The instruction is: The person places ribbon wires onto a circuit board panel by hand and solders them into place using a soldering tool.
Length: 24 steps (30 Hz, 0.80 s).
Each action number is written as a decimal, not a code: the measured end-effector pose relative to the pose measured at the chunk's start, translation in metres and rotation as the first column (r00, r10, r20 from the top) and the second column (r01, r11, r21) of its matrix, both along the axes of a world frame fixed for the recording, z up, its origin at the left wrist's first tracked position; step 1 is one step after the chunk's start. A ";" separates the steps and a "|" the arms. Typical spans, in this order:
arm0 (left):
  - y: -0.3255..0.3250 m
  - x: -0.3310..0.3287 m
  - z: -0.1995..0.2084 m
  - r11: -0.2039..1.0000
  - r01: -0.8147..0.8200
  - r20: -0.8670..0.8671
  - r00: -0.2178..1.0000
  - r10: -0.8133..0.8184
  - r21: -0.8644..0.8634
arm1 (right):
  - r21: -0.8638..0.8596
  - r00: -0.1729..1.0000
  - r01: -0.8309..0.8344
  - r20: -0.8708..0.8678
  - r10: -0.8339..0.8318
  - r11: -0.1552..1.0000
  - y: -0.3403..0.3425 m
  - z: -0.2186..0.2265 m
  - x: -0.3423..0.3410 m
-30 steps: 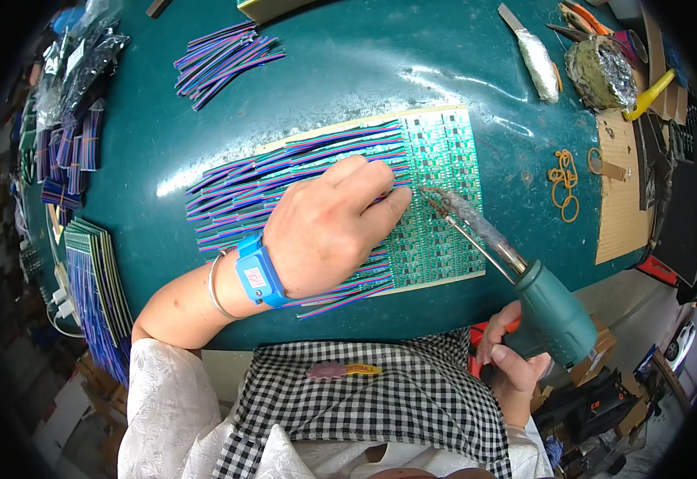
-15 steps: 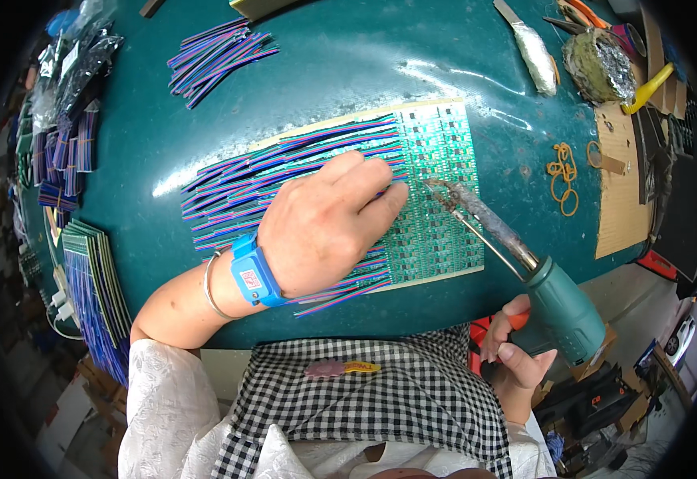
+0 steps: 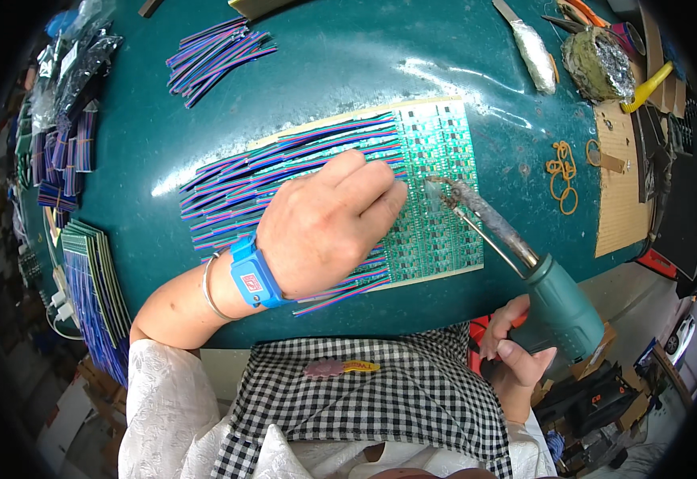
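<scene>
On my head view, the dark-tipped, green-bodied soldering gun (image 3: 565,307) has drawn slightly to the right across the work since a second ago, leaving a wider gap to the left fingertips; the left hand (image 3: 316,223) has barely moved over the board.

I watch that hand, wearing a blue plastic wrist strap (image 3: 254,275) and a thin silver bangle (image 3: 210,286), lie palm down over flat multicoloured ribbon wires (image 3: 232,180), its fingers bent together. I cannot tell whether the fingertips pinch a wire. The wires spread leftward over the green rectangular panel of small circuit boards (image 3: 438,239), which lies mid-table, its right part uncovered by wires. The right hand (image 3: 522,366), at the near right edge, is wrapped around the gun's grip, apart from the left, and the gun's tip points far and left over the panel.

On the green tabletop (image 3: 516,144), a loose pile of matching ribbon wires (image 3: 216,62) lies at the far left. Tan rubber bands (image 3: 561,177) lie right of the panel, just beside a brown corrugated cardboard sheet (image 3: 621,207).
</scene>
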State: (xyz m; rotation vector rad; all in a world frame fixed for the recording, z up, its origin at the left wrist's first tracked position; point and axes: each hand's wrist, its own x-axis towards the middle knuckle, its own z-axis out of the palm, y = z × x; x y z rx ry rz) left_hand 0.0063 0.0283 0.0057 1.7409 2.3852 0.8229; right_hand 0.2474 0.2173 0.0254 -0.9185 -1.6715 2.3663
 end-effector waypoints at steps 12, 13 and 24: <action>0.000 -0.003 -0.001 0.998 0.038 -0.037 0.999 -0.037 0.040 | -0.029 0.998 -0.040 -0.044 0.039 0.999 0.003 -0.008 0.013; 0.000 -0.003 -0.002 0.998 0.044 -0.036 0.998 -0.042 0.050 | -0.018 0.995 -0.089 -0.039 0.088 0.996 0.004 -0.009 0.013; -0.001 -0.003 -0.002 0.998 0.041 -0.033 0.999 -0.040 0.041 | -0.091 0.998 0.056 0.024 -0.054 0.994 -0.002 0.004 0.001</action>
